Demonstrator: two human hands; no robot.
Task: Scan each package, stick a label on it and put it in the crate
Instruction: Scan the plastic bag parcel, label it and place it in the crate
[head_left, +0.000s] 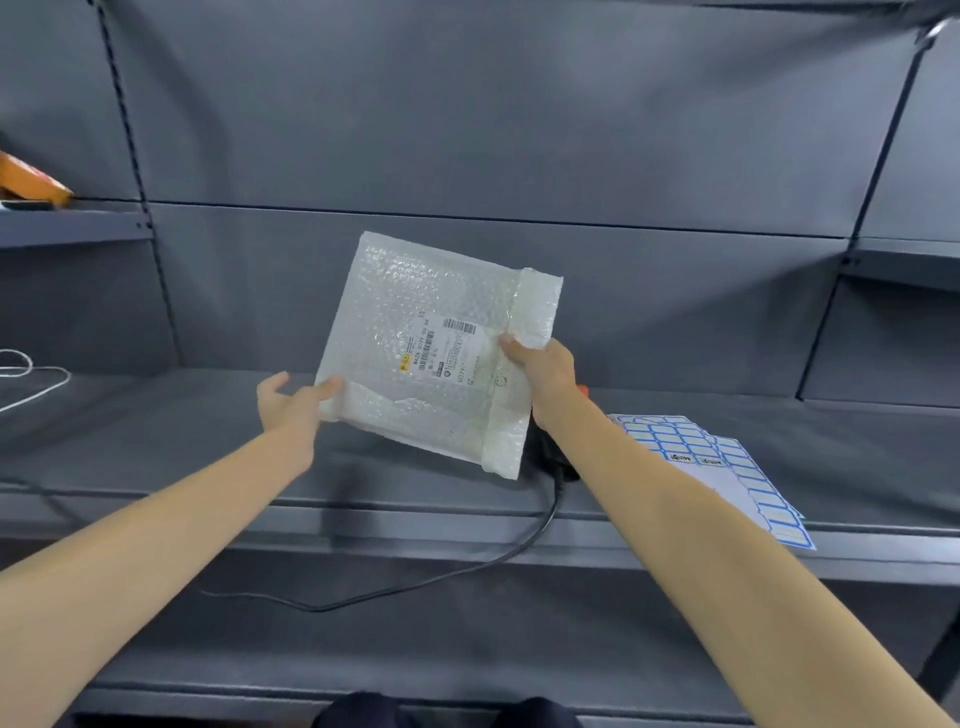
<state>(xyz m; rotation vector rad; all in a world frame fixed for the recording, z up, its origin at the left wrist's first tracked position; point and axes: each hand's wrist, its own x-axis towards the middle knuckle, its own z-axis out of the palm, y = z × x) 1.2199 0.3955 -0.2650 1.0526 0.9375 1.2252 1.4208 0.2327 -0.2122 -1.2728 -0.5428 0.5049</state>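
Shelving: we face a dark grey metal shelf unit (467, 426) with a plain grey back panel; our arms reach out over its middle level.
Package: a square bubble-wrap mailer (415, 332), milky and translucent, which we hold tilted in the air above the shelf, its printed side toward us. A folded flap runs down its right edge.
Label sheets: a fan of white sheets (727, 462) with blue-bordered blank stickers lies on the shelf to our right, near the front lip.
Right hand: our right hand (543, 364) pinches the mailer at the flap edge, thumb on the front.
Left hand: our left hand (291, 402) meets the lower left corner, thumb pressed on the front; the fingers behind are spread loose, so we cannot tell whether it truly grips.
Black cable: a cord (467, 566) trails down from behind the mailer across the lower shelf.
Shipping label: a white printed slip (441, 351) with barcodes and a small yellow mark, seen through the wrap.
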